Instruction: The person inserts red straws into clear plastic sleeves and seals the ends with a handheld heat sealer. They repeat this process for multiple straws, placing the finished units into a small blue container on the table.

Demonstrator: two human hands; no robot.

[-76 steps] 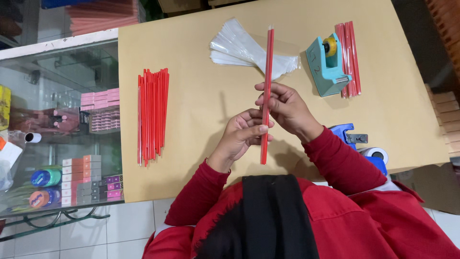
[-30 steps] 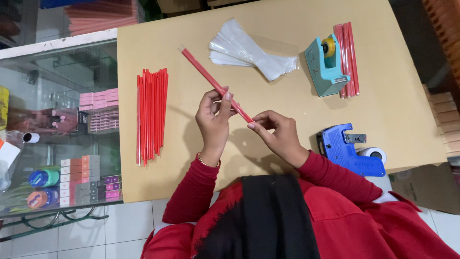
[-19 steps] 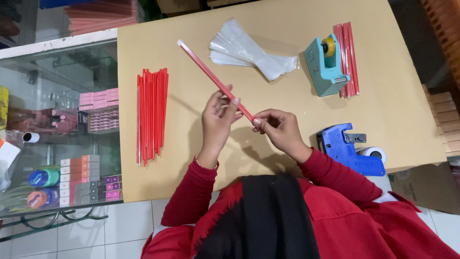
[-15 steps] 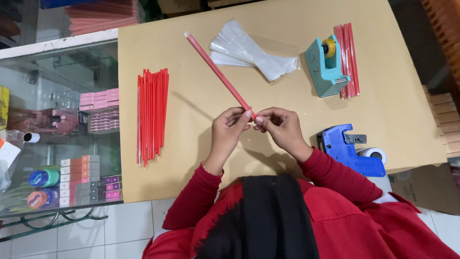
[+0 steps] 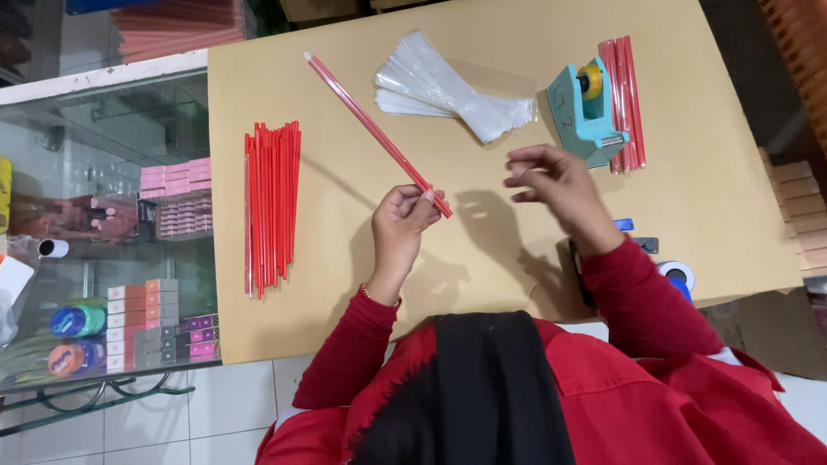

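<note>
A thin red stick sheathed in a clear plastic sleeve (image 5: 376,132) is held above the tan table (image 5: 345,284), pinched at its near end by the fingers (image 5: 428,196) of the left hand (image 5: 402,228). Its long axis is seen to run diagonally away from those fingers, up and to the left toward the far left corner of the table, with the far tip raised free over bare table. The right hand (image 5: 554,185) is held apart from the stick, off to the right of its near end, with the fingers loosely spread and nothing in them; the left hand is therefore the nearer one, and the only one in contact. To the left of the stick, a bundle of bare red sticks (image 5: 270,207) is laid parallel to the table's left edge. Just to the right of the stick's middle, a fanned stack of clear plastic sleeves (image 5: 457,90) is found, and beyond it a teal tape dispenser (image 5: 584,116) with a small group of finished red sticks (image 5: 622,99) touching its right side. Open table is left between the stick and the near edge, and between the two hands. A blue tool (image 5: 676,280) is partly hidden behind the right sleeve near the table's near right edge.
</note>
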